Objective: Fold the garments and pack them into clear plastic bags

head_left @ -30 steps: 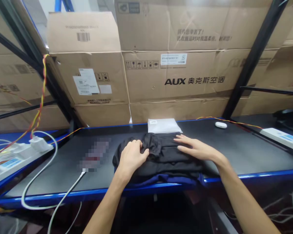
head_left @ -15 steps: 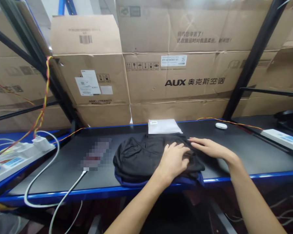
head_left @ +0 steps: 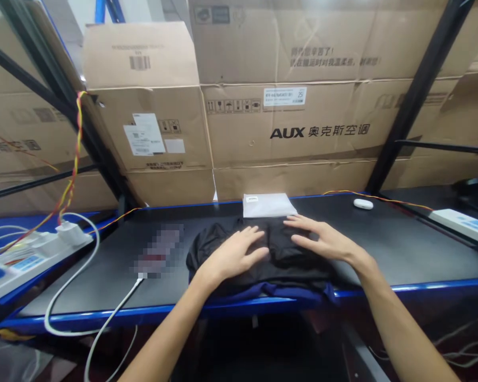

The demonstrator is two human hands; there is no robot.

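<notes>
A folded black garment [head_left: 279,270] lies near the front edge of the dark shelf, with dark blue fabric [head_left: 258,292] showing beneath it along the front. On its left half my left hand [head_left: 233,254] rests flat, fingers stretched out and thumb apart. My right hand [head_left: 326,239] is over the garment's right part, its fingers spread and the tips toward the middle. Neither hand grips the cloth. Right behind the garment is a flat white packet [head_left: 269,205] with a small label.
To the left, a blurred-out phone-like item [head_left: 159,252] has a white cable [head_left: 115,313] plugged in. Power strips [head_left: 27,265] sit at both sides. A small white case [head_left: 363,204] stands at the back right. Black posts [head_left: 418,101] and cardboard boxes [head_left: 318,151] close off the rear.
My left hand has slid left across the garment. My right hand has moved left from the garment's right edge onto its top. More of the blue fabric shows in front.
</notes>
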